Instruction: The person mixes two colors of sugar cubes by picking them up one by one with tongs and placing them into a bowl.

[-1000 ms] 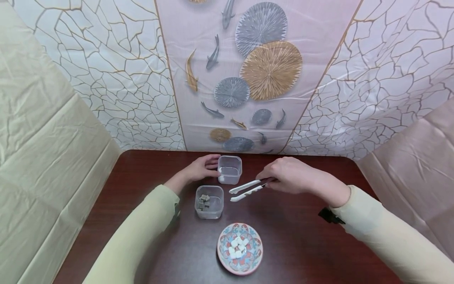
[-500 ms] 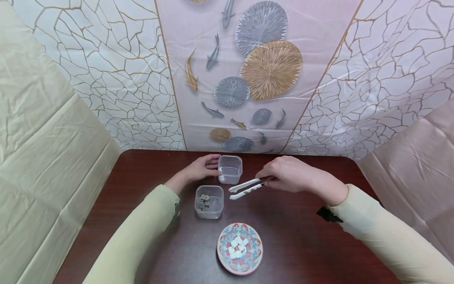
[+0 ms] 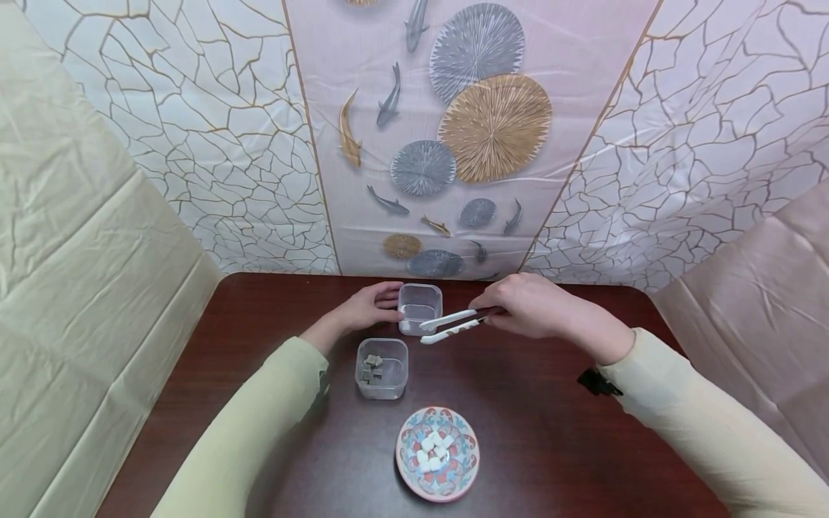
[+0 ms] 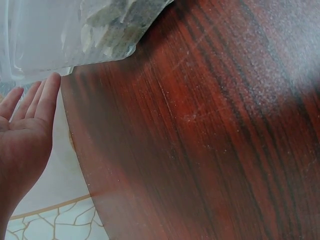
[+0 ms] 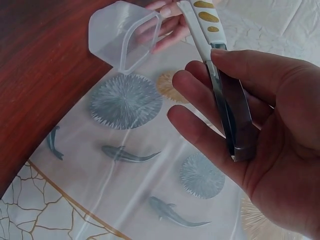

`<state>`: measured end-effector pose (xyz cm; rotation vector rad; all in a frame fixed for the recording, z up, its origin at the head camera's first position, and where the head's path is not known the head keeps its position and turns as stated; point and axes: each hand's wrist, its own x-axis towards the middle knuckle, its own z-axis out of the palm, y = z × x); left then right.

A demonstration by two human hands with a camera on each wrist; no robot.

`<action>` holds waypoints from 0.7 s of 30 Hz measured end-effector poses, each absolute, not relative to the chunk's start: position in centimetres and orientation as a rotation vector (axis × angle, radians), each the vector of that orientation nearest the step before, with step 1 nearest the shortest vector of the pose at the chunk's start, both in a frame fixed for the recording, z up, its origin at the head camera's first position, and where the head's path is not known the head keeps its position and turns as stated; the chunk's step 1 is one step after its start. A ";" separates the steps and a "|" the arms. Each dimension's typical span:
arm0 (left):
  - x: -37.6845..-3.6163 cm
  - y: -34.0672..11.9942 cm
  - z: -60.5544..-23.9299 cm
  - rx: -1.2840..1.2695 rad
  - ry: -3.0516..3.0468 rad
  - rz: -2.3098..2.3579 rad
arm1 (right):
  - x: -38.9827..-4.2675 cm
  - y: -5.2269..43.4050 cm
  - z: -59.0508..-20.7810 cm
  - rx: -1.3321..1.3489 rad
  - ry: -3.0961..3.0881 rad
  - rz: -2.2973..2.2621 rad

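My left hand (image 3: 368, 307) rests its spread fingers and thumb against the left side of a clear square plastic container (image 3: 427, 293) at the back of the table. A small white piece (image 3: 406, 326) shows inside its front left corner. My right hand (image 3: 527, 306) grips a pair of tongs (image 3: 456, 319) with a dark metal body and white, gold-spotted arms (image 5: 206, 20). Their tips stand apart, with nothing seen between them, and overlap the container's front right corner in the head view. In the left wrist view, the left fingers (image 4: 47, 97) look straight.
In front of my left hand stands a second clear container (image 3: 395, 385) with several greyish cubes (image 3: 372, 365). Nearer to me is a patterned bowl (image 3: 470, 460) with several white cubes (image 3: 435, 450). A patterned cloth (image 3: 453, 208) hangs behind the table's back edge.
My right hand has moved the tongs away from me, toward the rear container, from beside the gap between the two containers. The left hand, containers and bowl look unmoved.
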<state>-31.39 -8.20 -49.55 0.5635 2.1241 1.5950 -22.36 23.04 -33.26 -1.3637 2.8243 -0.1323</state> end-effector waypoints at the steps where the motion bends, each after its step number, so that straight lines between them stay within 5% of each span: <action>1: -31.4 -8.2 -49.6 0.563 2.124 1.596 | -22.5 23.1 -33.3 -1.358 2.828 -0.131; 21: -31.2 -8.2 -49.2 0.577 2.163 1.550 | -26.2 22.7 -34.6 -1.237 2.955 0.019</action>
